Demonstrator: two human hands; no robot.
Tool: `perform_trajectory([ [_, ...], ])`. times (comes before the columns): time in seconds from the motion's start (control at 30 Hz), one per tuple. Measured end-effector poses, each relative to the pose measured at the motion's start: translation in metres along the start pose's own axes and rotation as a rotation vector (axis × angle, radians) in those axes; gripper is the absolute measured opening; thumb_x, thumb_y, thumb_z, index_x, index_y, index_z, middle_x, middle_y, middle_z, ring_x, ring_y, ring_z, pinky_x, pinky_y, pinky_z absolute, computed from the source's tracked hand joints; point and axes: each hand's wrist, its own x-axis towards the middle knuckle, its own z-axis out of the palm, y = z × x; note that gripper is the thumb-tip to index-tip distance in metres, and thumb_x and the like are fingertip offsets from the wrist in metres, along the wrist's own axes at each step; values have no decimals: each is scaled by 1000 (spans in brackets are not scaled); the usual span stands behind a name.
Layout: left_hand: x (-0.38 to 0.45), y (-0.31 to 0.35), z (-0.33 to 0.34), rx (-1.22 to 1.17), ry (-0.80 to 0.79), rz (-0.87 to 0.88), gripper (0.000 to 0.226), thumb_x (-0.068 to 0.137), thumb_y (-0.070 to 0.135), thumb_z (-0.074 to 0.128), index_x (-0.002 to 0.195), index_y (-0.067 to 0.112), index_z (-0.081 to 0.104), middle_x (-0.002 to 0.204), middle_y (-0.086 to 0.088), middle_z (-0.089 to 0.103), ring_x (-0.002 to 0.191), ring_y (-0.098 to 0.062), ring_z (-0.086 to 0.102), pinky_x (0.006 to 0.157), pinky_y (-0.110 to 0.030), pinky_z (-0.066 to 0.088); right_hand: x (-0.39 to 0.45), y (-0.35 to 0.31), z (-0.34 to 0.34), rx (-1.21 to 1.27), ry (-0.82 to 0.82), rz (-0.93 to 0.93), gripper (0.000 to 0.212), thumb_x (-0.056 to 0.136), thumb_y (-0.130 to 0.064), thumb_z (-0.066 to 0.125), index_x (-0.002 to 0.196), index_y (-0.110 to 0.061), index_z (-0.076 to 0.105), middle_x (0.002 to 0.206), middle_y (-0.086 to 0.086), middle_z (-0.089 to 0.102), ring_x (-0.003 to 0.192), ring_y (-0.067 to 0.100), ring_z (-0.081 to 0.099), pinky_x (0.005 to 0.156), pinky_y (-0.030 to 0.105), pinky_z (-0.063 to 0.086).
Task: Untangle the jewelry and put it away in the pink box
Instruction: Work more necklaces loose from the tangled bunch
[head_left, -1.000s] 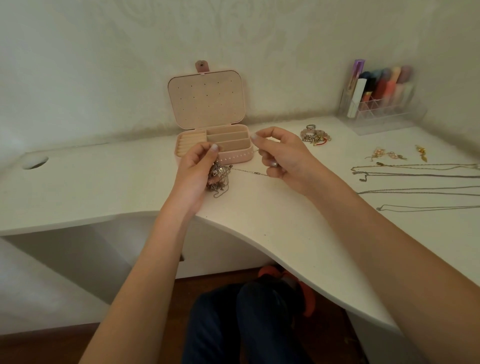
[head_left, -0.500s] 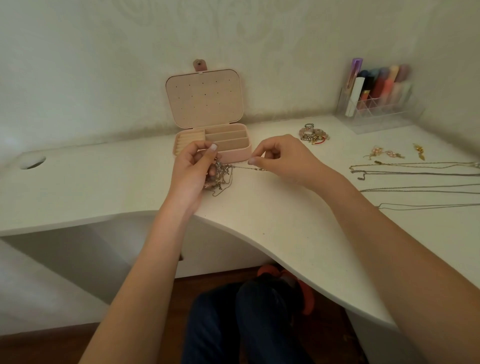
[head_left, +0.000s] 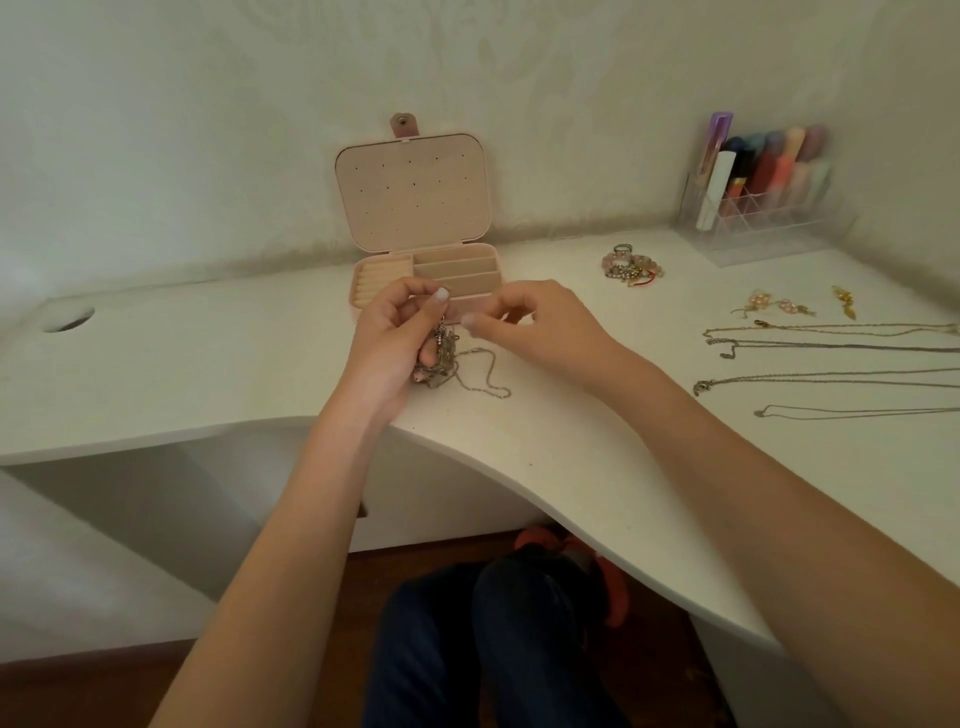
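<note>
A: Slackening is what I notice first. A second ago a strand ran taut from the tangled jewelry (head_left: 436, 358) across to the right hand (head_left: 530, 327); now that loose chain (head_left: 480, 371) lies in a limp loop on the table (head_left: 208, 364).

B: So is a length free?

A: Likely partly. One end still vanishes into the clump, so I'd judge the untangling unfinished.

B: Going left to right, how do the hands sit?

A: The left hand (head_left: 395, 338) has its fingers curled round the clump, thumb on top, just at the six o'clock side of the pink box (head_left: 415, 208). The right hand has closed in beside it, thumb and forefinger tips drawn together at the clump's three o'clock. Whether they pinch a strand I cannot tell.

B: Which way does the clump lie?

A: Its long axis hangs roughly twelve to six, dangling below the left fingers. The slack loop trails toward four o'clock.

B: And further right?

A: Straightened necklaces (head_left: 831, 358) lie stretched along nine to three, not yet boxed. The box stands open, its lid upright.
</note>
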Motion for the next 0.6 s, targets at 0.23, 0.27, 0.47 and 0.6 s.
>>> perform_trajectory([
  [0.23,0,0,0,-13,-21,-10,11,96,11,53,86,17,55,53,8,56,37,-2,40,34,-15,29,1,-3,18,178,-43,1,12,84,-18,72,80,-10,65,84,10,71,77,21,64,79,30,51],
  [0.27,1,-1,-1,-26,2,-8,11,95,11,55,86,18,56,59,7,59,42,-3,45,37,-16,34,1,-4,16,234,-21,33,11,83,-17,73,81,-11,63,83,11,70,75,17,63,77,27,50],
  [0.47,2,-5,0,61,17,105,10,89,10,63,83,17,60,71,11,66,72,-6,62,75,-23,52,1,-1,7,561,54,203,5,88,-12,66,84,-10,66,71,0,68,60,5,64,69,19,55],
  [0.6,0,-4,2,269,15,173,11,80,17,75,78,19,64,74,7,64,71,-3,59,72,-17,46,1,-2,8,568,101,262,11,91,-14,62,94,-4,68,78,6,70,63,8,69,68,20,57],
])
